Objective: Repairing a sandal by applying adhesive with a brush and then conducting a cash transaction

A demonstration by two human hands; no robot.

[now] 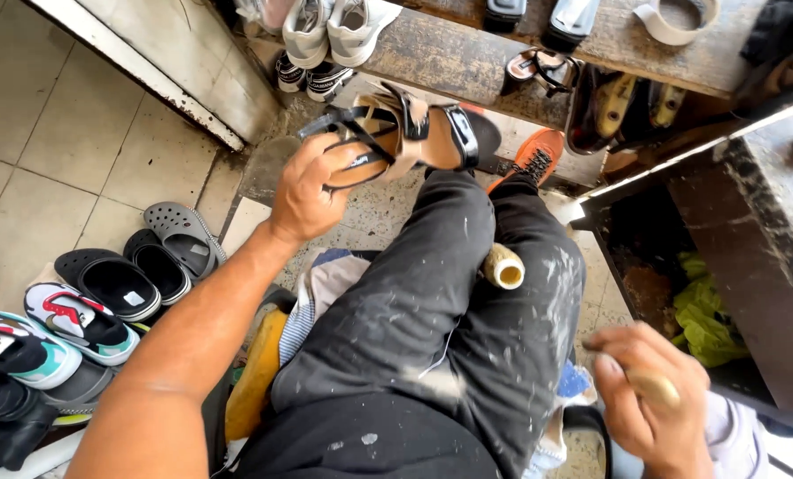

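My left hand (312, 191) holds up a strappy sandal (414, 133) with black straps and a tan sole, above my knees. My right hand (649, 404) is low at the right, closed around a small tool with a rounded wooden handle (655, 387). A cream spool of thread (504, 265) rests between my legs on my dark, paint-flecked trousers (432, 328). My orange shoe (538, 155) shows beyond the knee.
Several shoes and clogs (113, 284) lie on the tiled floor at the left. White sneakers (330, 31) sit on a worn wooden bench (450, 58), with more sandals under it. A dark open box (680, 266) with green rags is at the right.
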